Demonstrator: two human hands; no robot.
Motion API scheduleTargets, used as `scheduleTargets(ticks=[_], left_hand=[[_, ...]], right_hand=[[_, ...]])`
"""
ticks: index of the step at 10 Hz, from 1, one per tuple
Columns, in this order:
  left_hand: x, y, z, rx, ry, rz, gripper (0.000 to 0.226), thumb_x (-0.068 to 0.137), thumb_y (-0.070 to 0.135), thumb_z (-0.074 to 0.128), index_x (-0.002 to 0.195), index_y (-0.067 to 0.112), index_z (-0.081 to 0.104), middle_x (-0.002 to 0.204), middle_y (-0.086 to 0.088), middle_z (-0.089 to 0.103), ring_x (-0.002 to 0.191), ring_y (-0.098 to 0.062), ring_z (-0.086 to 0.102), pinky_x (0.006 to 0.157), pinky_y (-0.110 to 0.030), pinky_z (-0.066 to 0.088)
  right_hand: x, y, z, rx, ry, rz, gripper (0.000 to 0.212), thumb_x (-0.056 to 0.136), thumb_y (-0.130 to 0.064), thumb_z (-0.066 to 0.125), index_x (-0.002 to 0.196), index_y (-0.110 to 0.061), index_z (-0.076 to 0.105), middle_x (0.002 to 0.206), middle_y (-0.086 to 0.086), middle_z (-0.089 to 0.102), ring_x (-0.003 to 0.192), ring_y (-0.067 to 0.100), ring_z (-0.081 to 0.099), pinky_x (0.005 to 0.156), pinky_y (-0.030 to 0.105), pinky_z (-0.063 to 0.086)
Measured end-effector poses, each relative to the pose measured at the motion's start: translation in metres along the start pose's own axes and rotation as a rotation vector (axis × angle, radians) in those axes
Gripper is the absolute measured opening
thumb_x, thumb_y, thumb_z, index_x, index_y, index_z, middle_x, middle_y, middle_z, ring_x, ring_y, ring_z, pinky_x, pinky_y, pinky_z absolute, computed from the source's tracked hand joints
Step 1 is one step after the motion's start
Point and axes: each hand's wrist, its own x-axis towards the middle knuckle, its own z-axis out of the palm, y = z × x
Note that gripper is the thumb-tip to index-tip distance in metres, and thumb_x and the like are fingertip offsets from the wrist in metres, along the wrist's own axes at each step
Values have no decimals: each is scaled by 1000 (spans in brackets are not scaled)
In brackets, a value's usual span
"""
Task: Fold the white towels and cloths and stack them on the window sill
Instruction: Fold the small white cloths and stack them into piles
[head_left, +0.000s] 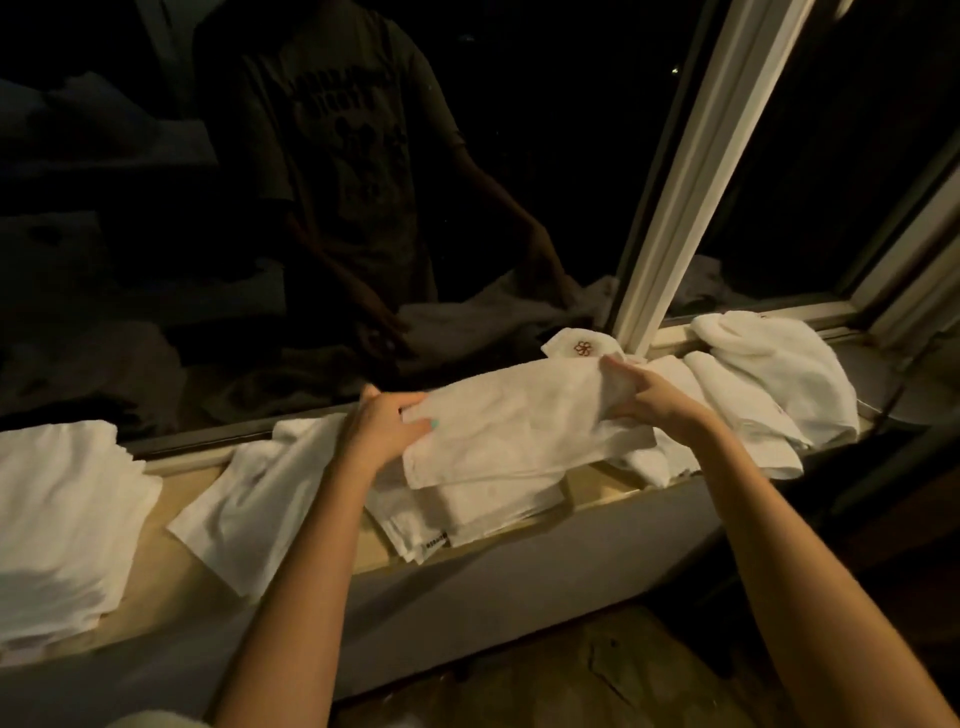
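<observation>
Head view: towel held between both hands over the sill

Dark window pane (156, 208) filled the far side and reflected a person. Window sill (592, 488) ran left to right below it. Folded stack (57, 519) sat at the sill's far left. An unfolded heap (769, 384) lay at the right, draped over the near edge. Held towel (519, 426) was at centre, above a folded pile (478, 514) that rested on the sill. A flat cloth (249, 499) lay between pile and stack. Left hand (384, 431) gripped the towel's left edge and right hand (649, 400) pinched its far right corner, the hands well apart. A small embroidered cloth (576, 345) sat just behind.
</observation>
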Motion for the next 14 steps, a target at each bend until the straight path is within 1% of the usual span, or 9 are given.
scheduleTargets(ticks=[1,4,5,6,7,9,11,13,14], left_hand=[[-24,56,18,216,353,344,32,92,34,55,117,18,67,116,-12,50,100,-37,56,84,-42,49],[-25,48,104,737,-49,597,59,103,44,17,154,17,6,163,0,2,149,-18,-3,116,-56,-7],[-20,50,88,528,0,615,52,101,40,21,143,18,43,155,0,32,146,-20,20,116,-52,4],[-23,31,58,177,439,543,27,90,26,49,96,17,74,115,-6,64,110,-30,58,95,-40,41],[-15,2,32,-80,279,118,28,91,19,60,118,23,66,125,-6,54,108,-27,53,89,-39,48],[4,-16,18,-811,-136,-25,40,91,-2,58,125,20,60,129,-11,60,118,-24,58,98,-39,50],[-6,-18,14,-816,15,49,28,94,1,55,114,17,66,113,0,67,105,-9,61,86,-17,51],[2,-22,15,-867,9,-126,23,97,38,52,95,22,68,98,2,70,95,-15,63,87,-33,50],[5,-16,19,-843,22,-106,30,93,41,58,90,11,62,81,1,61,80,-14,57,69,-21,45]], right_hand=[[-2,-6,2,40,33,-29,72,81,17,60,144,-12,37,135,10,48,113,19,51,91,30,48],[-12,-18,12,42,65,-121,80,80,18,61,147,-15,33,141,10,45,117,18,51,76,12,52],[-14,-30,24,-23,120,-155,79,80,15,62,146,-18,34,138,10,47,120,24,51,72,14,52],[-16,-42,36,-232,199,-235,80,78,4,69,143,-31,38,138,4,43,121,22,47,84,20,49],[-19,-62,60,-348,155,-284,78,81,1,68,147,-26,36,138,-1,35,116,13,40,88,19,38],[-12,-91,127,-538,-46,-270,87,82,0,67,152,-21,21,146,7,32,128,27,40,89,26,41],[8,-81,177,-500,-62,-302,83,81,3,66,151,-13,23,149,12,35,122,29,49,79,26,48],[6,-68,188,-377,-116,-379,67,97,-10,51,152,-28,17,139,6,49,95,17,64,83,28,51],[7,-62,180,-213,-79,-362,58,99,-3,42,150,-27,25,138,6,53,118,17,57,92,28,50]])
